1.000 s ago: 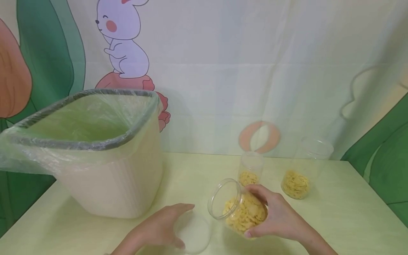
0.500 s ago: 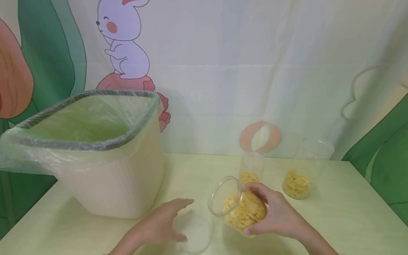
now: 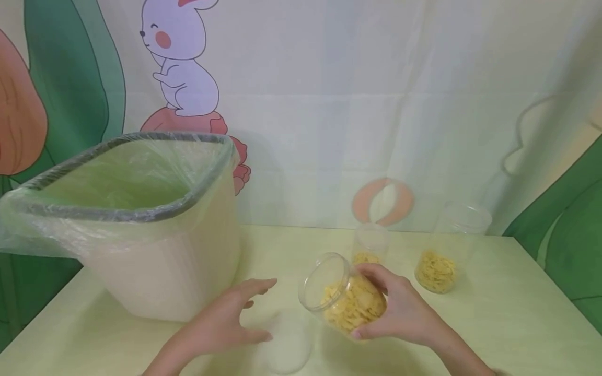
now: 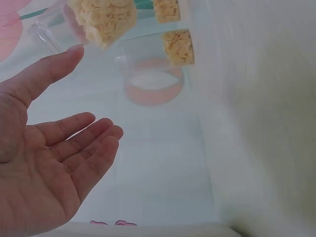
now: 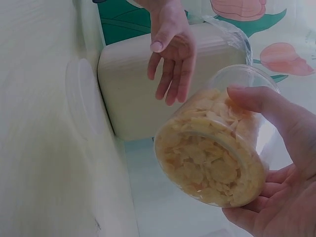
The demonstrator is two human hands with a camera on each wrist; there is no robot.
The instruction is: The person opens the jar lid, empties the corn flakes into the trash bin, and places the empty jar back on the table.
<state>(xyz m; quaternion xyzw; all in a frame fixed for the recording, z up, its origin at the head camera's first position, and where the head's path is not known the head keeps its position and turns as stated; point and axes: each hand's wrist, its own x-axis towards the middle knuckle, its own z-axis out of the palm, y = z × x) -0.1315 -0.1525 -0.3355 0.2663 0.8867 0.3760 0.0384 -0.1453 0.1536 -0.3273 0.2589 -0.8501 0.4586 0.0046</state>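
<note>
My right hand (image 3: 400, 308) grips a clear plastic jar (image 3: 324, 282) from its right side, thumb in front. The jar tilts with its uncovered mouth toward the left, above the table. Yellow flakes (image 3: 355, 305) fill its lower part, and in the right wrist view they show through the jar's bottom (image 5: 212, 163). To the left, my left hand (image 3: 226, 318) hovers with fingers and thumb spread, holding nothing and apart from the jar. Its palm (image 4: 39, 173) shows in the left wrist view. Below, a round translucent lid (image 3: 287, 344) lies flat on the table.
A pale bin (image 3: 174, 271) with a clear plastic liner and grey rim stands at the left. Behind the held jar are a small clear jar (image 3: 370, 243) and a taller one (image 3: 437, 269), each with some flakes. A printed curtain (image 3: 301, 130) hangs behind the table (image 3: 517, 313).
The left hand has drawn back a little to the left and up, away from the lid. The right hand has moved the tilted jar slightly left and up.
</note>
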